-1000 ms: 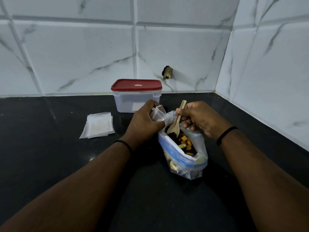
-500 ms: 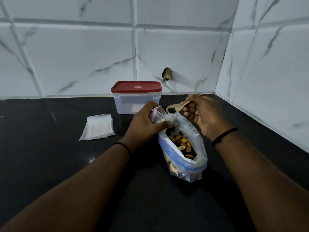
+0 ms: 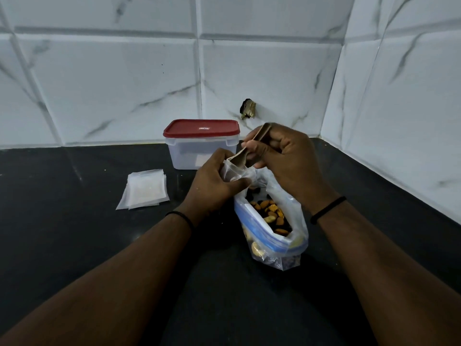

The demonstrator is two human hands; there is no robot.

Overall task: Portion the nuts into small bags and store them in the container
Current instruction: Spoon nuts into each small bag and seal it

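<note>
With your left hand (image 3: 214, 183) pinching the small bag (image 3: 234, 172) open above the big bag of nuts (image 3: 270, 221) on the table (image 3: 74, 245), tilt the wooden spoon (image 3: 252, 148) gripped in your right hand (image 3: 287, 158) slowly, bowl inside the mouth.

— Any writing you can make out?

— Hardly. The red plastic lid (image 3: 201, 128) of the clear rectangular container, just above the frame's centre, carries a small white label (image 3: 204, 128), but its print is too small to read.

— And the large clear zip bag with the blue band (image 3: 272, 236)?

— Low on its front, right of centre, pale letters (image 3: 273, 259) show, perhaps "LOPE"; I cannot be sure.
</note>
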